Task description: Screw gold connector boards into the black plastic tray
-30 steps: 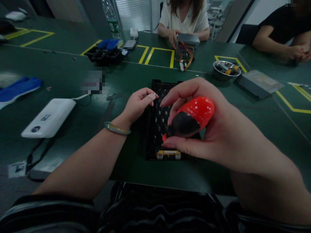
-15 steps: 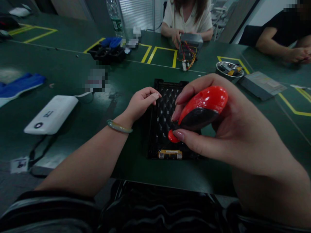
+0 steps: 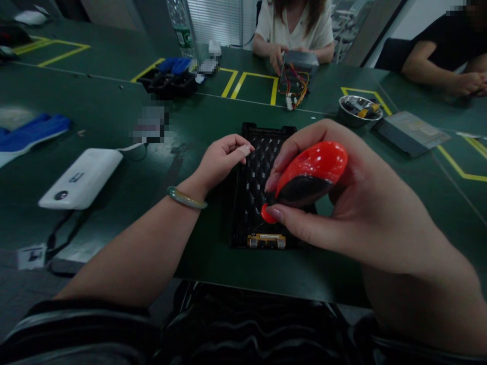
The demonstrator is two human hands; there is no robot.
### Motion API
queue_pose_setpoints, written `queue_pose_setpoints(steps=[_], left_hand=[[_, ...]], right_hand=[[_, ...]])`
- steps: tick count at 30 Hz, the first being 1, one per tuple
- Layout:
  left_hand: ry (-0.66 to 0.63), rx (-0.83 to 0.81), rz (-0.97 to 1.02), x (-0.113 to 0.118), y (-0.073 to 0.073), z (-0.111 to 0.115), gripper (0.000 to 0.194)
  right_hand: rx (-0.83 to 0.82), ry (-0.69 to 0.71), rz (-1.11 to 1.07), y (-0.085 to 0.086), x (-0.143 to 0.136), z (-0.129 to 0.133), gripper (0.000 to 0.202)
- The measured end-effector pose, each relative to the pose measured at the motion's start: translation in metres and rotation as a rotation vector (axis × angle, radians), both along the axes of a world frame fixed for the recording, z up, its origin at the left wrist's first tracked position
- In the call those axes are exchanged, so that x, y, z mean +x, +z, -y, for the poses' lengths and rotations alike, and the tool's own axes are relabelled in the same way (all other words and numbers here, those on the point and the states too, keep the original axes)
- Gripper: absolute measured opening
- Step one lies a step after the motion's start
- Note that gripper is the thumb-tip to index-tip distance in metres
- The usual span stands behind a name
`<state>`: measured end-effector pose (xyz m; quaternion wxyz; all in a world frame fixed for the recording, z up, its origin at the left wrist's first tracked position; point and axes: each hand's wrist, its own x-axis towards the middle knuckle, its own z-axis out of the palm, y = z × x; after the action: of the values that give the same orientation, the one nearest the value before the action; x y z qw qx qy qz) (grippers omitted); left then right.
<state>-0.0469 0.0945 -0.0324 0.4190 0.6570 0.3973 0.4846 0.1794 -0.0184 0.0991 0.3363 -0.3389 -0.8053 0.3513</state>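
Observation:
A black plastic panel point(image 3: 255, 175) with a diamond-textured face lies on the green table in front of me. Its near end carries a small amber circuit board point(image 3: 266, 241) with connectors. My left hand point(image 3: 226, 154) is closed at the panel's left edge, thumb and fingertips pressed together over the rim. Above the panel's right side, my right hand point(image 3: 342, 203) grips a screwdriver point(image 3: 314, 170) by its bulbous red and black handle. A red collar point(image 3: 268, 214) shows beside my right thumb. The screwdriver's tip cannot be seen, and my right hand covers much of the panel.
A white power bank point(image 3: 81, 177) with a cable and a blue glove point(image 3: 36, 132) lie to the left. Further back are a black tray point(image 3: 167, 86), a water bottle point(image 3: 182, 33), a metal bowl point(image 3: 359, 111) and a grey plate point(image 3: 413, 133). Two people sit opposite, one holding a power supply point(image 3: 300, 63).
My right hand and the screwdriver have shifted slightly left, and the handle has turned a little. My left hand stays at the panel's edge.

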Motion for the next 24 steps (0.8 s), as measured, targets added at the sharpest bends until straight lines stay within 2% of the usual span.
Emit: queue_pose_setpoints(steps=[10, 14, 19, 24], left_hand=[[-0.027, -0.008, -0.045, 0.0, 0.0003, 0.0021, 0.022], [-0.022, -0.003, -0.031, 0.0011, 0.0006, 0.0017, 0.017], [0.008, 0.011, -0.013, 0.0044, 0.0012, 0.0029, 0.017], [0.011, 0.021, 0.011, 0.0056, -0.0038, 0.0008, 0.016]], right_hand=[[0.029, -0.055, -0.018, 0.0005, 0.0015, 0.0, 0.04], [0.052, -0.054, 0.009, 0.0019, 0.0041, -0.0009, 0.039], [-0.002, -0.052, -0.014, -0.0001, 0.0029, -0.0005, 0.041], [0.003, -0.067, -0.039, -0.0003, 0.0002, -0.0016, 0.037]])
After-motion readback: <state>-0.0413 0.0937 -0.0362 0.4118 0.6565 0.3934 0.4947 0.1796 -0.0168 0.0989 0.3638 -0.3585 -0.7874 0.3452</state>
